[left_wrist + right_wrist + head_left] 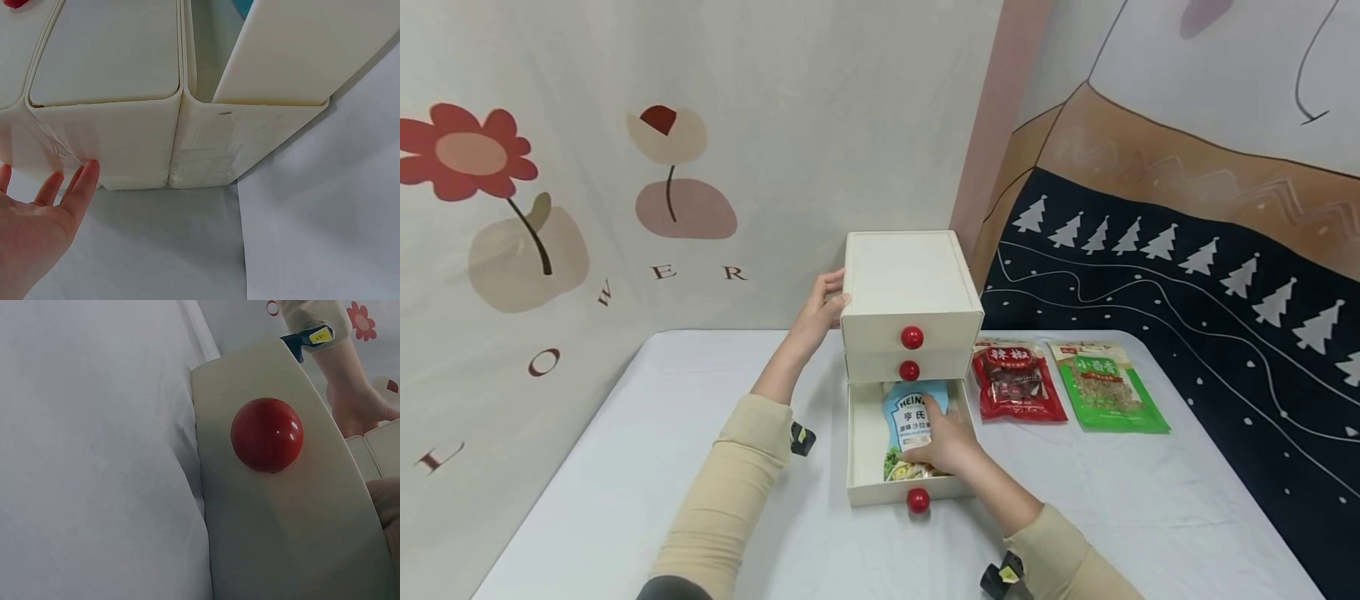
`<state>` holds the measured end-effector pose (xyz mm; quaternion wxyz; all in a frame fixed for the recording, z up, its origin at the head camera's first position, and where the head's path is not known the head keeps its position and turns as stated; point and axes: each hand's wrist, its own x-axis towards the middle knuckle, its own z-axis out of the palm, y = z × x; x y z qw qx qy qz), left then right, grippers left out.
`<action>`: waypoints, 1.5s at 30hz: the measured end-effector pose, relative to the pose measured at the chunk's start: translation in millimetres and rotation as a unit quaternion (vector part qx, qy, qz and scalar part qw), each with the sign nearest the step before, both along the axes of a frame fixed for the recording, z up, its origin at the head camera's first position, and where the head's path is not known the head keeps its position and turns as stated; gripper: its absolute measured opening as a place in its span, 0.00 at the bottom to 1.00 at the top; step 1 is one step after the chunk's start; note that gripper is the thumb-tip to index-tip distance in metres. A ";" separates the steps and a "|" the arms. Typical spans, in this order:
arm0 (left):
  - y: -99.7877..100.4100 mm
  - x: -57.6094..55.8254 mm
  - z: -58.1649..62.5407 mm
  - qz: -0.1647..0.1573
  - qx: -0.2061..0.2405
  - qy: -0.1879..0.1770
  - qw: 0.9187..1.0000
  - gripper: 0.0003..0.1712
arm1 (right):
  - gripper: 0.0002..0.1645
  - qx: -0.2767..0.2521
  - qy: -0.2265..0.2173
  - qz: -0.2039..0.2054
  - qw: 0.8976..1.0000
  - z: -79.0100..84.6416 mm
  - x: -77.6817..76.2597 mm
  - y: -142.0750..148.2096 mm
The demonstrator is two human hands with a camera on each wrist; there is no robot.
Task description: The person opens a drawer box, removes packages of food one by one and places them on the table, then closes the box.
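A cream cabinet (910, 271) of three stacked drawers stands on the table, each drawer with a red knob. Its bottom drawer (876, 493) is pulled out. Inside lies a blue-and-white Heinz salad dressing pouch (902, 421), and my right hand (953, 442) grips its right side, thumb over the label. The lower right part of the pouch is hidden under that hand. My left hand (817, 317) rests against the cabinet's left side, its fingers (81, 187) fairly straight on the wall in the left wrist view. The right wrist view shows the drawer's red knob (267, 435) up close.
Right of the cabinet lie a red bag of dried chilies (1017, 382) and a green spice bag (1108, 387). All stand on a white-covered table (722, 500). Patterned cloth hangs behind, with a dark tree-print section (1120, 283) at the right.
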<state>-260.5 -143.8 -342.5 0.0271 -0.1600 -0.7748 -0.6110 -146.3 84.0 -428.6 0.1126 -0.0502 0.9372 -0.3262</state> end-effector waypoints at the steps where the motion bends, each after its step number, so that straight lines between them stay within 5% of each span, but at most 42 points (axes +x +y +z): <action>1: 0.1 0.0 0.2 0.000 0.002 0.000 1.000 0.31 | 0.62 -0.005 -0.001 0.005 1.000 0.4 -0.3 0.2; 45: 0.5 -0.8 0.4 0.002 -0.008 0.002 1.000 0.32 | 0.56 -0.160 -0.065 -0.002 0.985 -2.2 -12.5 8.8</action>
